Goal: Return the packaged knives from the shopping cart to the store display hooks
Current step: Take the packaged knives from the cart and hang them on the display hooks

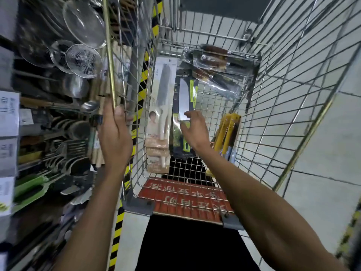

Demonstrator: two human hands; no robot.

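A packaged knife with a green handle (184,94) lies on the wire floor of the shopping cart (283,94), blade pointing to the far end. The right hand (193,132) is just over its lower part, fingers spread and a little bent, holding nothing. It covers the place where blade meets handle, so I cannot tell if the fingertips already touch the plastic.

Just beside this pack, on its left, beige packs (163,98) lean against the cart's left wall. There are several, one under another, and only the top one shows its knife clearly. At the far end lie clear-wrapped knives (213,63) with brown handles. They overlap, and the shine on the plastic makes them hard to count. Near the right wall stand yellow packs (227,130), partly hidden behind the right forearm, and what is inside them cannot be seen.

The left hand (115,133) is at the cart's left rim (109,55) and grasps it. The thumb lies beside the bar, and the other fingers are hidden behind the hand.

At the near end of the cart is a red sign (185,196) behind the wire, with its characters upside down.

To the left of the cart is a store display (48,114), dark and blurred. Wire strainers (84,62) and some ladles can be recognised there, but its hooks cannot be made out. Yellow-black tape (116,231) runs on the floor between display and cart.
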